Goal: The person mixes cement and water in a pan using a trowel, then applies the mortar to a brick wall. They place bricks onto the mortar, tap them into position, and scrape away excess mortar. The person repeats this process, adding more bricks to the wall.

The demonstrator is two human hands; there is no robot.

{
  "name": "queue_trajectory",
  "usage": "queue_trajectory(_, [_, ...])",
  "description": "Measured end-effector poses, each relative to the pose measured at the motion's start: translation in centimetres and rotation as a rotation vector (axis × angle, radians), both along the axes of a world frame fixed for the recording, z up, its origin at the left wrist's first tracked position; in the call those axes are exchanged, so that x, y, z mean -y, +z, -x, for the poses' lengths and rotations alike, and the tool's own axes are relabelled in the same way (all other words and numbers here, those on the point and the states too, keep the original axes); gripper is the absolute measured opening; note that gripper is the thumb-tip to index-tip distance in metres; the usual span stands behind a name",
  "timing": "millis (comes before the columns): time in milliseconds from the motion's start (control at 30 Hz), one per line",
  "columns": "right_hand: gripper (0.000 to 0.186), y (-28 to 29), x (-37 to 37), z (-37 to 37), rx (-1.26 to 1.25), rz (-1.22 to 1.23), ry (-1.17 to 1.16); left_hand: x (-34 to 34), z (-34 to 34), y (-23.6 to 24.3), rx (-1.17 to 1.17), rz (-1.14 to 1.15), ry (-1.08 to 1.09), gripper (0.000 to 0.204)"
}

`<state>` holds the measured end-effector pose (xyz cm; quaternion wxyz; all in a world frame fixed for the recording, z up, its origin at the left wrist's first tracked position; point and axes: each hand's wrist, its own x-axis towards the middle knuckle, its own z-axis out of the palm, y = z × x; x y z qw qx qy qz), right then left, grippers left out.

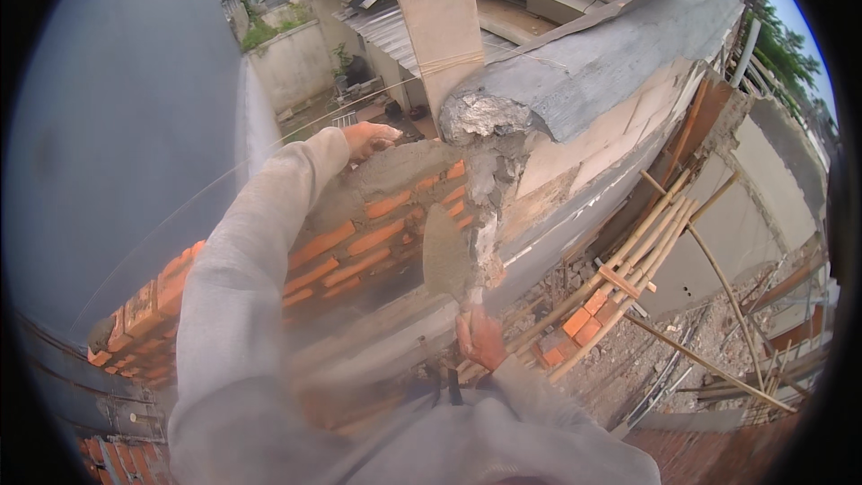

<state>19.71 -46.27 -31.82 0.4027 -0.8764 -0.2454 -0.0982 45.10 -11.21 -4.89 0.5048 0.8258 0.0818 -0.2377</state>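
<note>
My right hand [482, 339] is closed round the handle of a pointed trowel [446, 251], its blade upright against the face of the brick wall [377, 235]. Grey wet mortar [395, 171] covers the top end of this wall of orange bricks. Farther up, my left hand [368, 137] lies at the top edge of the mortar, fingers stretched out. Part of its underside is hidden, and I see nothing held in it. Just right of the trowel rises a rough, broken concrete column edge [489, 198].
A thin string [359, 94] runs across above the wall. At right, a bamboo scaffold [646, 256] carries several loose bricks [585, 321], with rubble [628, 368] below. A tall grey wall [126, 126] stands left; a concrete beam [611, 54] slopes away at upper right.
</note>
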Motion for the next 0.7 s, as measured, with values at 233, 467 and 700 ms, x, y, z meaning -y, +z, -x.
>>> queue_trajectory(233, [0.033, -2.5, 12.6, -0.2, 0.199, 0.171, -0.163, -0.1, -2.3, -1.3, -0.096, 0.232, -0.074, 0.074])
queue_trajectory(467, [0.034, -4.5, 22.6, -4.4, -0.187, 0.142, -0.208, 0.1, -0.9, -0.2, -0.140, 0.166, -0.039, 0.072])
queue_trajectory(700, [0.030, -6.0, 29.5, -12.4, -0.199, 0.194, -0.018, 0.1, -1.1, -1.9, -0.098, 0.071, 0.163, 0.075])
